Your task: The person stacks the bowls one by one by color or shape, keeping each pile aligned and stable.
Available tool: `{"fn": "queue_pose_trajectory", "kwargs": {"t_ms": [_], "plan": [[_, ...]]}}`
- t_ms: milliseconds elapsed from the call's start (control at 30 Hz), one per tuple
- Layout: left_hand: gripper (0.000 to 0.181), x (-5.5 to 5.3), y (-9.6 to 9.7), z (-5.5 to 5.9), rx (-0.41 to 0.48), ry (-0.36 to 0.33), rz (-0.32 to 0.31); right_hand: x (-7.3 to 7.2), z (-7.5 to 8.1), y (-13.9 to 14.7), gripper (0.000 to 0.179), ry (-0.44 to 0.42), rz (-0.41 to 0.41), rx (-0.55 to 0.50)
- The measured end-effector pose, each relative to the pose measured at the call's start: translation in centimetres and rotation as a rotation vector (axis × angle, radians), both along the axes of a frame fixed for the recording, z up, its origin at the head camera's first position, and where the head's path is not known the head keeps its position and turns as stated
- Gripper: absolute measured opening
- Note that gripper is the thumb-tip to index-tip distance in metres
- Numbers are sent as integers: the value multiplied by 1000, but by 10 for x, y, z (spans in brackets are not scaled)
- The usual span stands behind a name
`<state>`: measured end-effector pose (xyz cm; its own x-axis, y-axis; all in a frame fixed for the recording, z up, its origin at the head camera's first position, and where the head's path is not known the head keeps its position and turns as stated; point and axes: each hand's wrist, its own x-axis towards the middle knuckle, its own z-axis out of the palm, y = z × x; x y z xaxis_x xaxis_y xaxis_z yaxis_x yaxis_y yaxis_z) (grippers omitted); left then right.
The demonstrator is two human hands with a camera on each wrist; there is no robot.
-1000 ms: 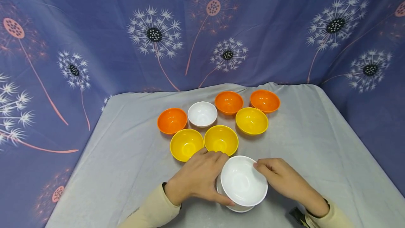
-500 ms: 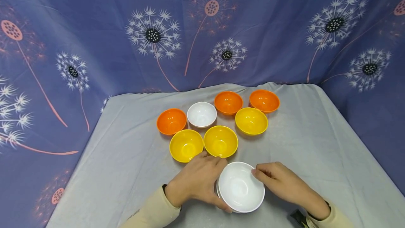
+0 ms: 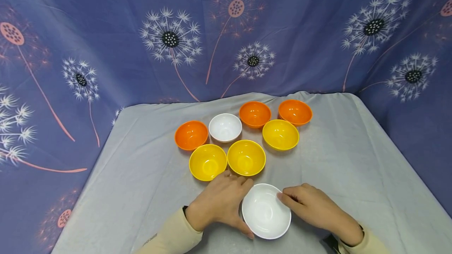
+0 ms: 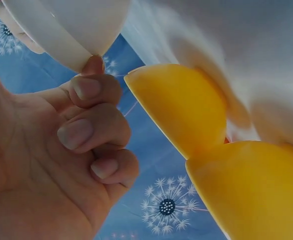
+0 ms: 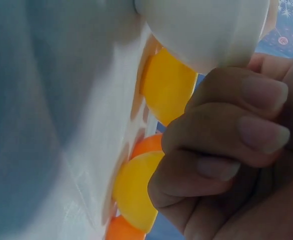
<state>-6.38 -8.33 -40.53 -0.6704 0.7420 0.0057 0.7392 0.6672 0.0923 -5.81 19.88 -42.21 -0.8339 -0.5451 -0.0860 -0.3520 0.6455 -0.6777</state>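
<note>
A white bowl (image 3: 266, 211) is at the front of the table, nested in another white bowl that it hides almost wholly in the head view. My left hand (image 3: 223, 203) holds the left side, thumb at the near rim and index finger at the far side. In the left wrist view the other fingers (image 4: 94, 132) curl free of the white bowls (image 4: 81, 30). My right hand (image 3: 312, 207) pinches the right rim between thumb and index finger. In the right wrist view its remaining fingers (image 5: 211, 140) are curled below the white bowl (image 5: 206, 32).
Just beyond my left hand stand two yellow bowls (image 3: 208, 162) (image 3: 246, 158). Behind them are an orange bowl (image 3: 191, 135), a smaller white bowl (image 3: 225, 127), a third yellow bowl (image 3: 280, 135) and two more orange bowls (image 3: 255, 114) (image 3: 295, 112). A patterned blue cloth (image 3: 300, 30) hangs behind the grey-covered table (image 3: 353, 148).
The upper white bowl has come down into the lower one, whose edge showed beneath it before. My right hand has moved slightly left and nearer with it; my left hand has barely moved.
</note>
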Motion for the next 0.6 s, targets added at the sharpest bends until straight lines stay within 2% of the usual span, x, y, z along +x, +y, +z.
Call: {"fn": "queue_pose_trajectory", "kwargs": {"t_ms": [267,367,500,600], "plan": [[90,-1,0,-2,8,-22,24,0,-5,-3,43,15,-13,47],[89,-1,1,-2,7,-20,22,1,-6,-5,42,51,-19,66],[89,-2,2,-1,-3,-32,19,5,-8,-9,41,109,-48,140],[89,-3,2,0,-8,-38,14,8,-7,-13,40,120,-78,213]]}}
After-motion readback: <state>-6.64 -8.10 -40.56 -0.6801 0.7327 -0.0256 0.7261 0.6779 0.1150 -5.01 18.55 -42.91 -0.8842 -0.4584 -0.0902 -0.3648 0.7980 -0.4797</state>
